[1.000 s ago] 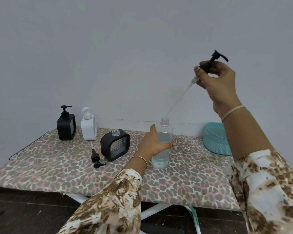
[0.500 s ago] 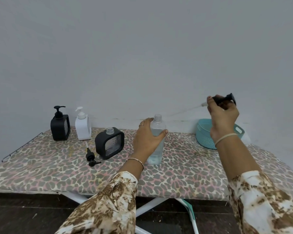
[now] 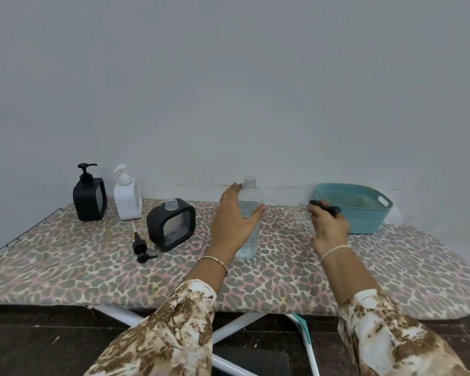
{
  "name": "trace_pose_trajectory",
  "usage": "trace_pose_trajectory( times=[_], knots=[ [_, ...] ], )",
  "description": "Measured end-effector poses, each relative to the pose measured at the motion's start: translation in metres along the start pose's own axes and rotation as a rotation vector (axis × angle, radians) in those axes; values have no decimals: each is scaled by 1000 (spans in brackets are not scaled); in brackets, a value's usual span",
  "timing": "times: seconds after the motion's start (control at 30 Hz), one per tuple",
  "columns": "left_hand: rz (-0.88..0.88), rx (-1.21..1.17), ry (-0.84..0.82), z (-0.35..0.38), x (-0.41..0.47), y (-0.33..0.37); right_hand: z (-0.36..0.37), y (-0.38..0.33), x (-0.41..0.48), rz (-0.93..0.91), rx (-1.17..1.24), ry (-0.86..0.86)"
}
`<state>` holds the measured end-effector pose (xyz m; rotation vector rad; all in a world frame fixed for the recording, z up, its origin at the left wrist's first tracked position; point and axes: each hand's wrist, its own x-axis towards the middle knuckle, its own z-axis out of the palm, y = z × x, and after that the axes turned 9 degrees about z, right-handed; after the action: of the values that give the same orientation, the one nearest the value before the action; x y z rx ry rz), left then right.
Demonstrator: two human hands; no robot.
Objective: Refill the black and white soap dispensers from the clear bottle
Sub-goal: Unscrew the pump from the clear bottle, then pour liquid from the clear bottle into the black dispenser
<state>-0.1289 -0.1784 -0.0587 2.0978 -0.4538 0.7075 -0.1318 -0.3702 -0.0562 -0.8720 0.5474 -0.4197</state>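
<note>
The clear bottle (image 3: 249, 202) stands upright and uncapped in the middle of the board, with a little liquid at its base. My left hand (image 3: 232, 223) is wrapped around its body. My right hand (image 3: 329, 226) is low over the board to the right, shut on the bottle's black pump head (image 3: 326, 208). An open black dispenser (image 3: 171, 223) stands tilted left of the bottle, its black pump (image 3: 140, 245) lying beside it. Further left, by the wall, stand a capped black dispenser (image 3: 89, 196) and a white dispenser (image 3: 127, 196).
A teal plastic basket (image 3: 364, 213) sits at the back right, just beyond my right hand. Everything rests on an ironing board with a leopard-print cover (image 3: 282, 280), set against a grey wall. The board's white legs and dark floor show below.
My right hand has come down from high above the bottle, carrying the pump head and its tube out and to the right, near the basket. My left hand kept hold of the bottle.
</note>
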Motion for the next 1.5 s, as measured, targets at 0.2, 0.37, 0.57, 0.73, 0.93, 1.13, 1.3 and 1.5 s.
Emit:
trace_pose_trajectory(
  times=[0.2,0.37,0.57,0.73,0.93,1.13,1.3,1.5],
  knots=[
    [46,39,50,3,-6,-1,-15,29,16,-36,-233,-5],
    [80,90,73,5,-6,-3,-23,36,21,-70,-625,-12],
    [121,159,64,11,-8,-7,-31,47,36,-196,-1048,-29],
    [131,180,48,13,-9,-9,-34,58,41,-214,-1205,-17],
    [126,196,39,12,-9,-9,-32,61,45,-234,-1313,28],
    [126,192,23,11,-8,-9,-27,53,34,-393,-1372,73],
    [113,141,-14,8,-6,-7,-14,49,11,-592,-1304,-113],
    [80,77,-111,-3,1,-4,9,57,-21,-567,-1170,-518]
  ],
)
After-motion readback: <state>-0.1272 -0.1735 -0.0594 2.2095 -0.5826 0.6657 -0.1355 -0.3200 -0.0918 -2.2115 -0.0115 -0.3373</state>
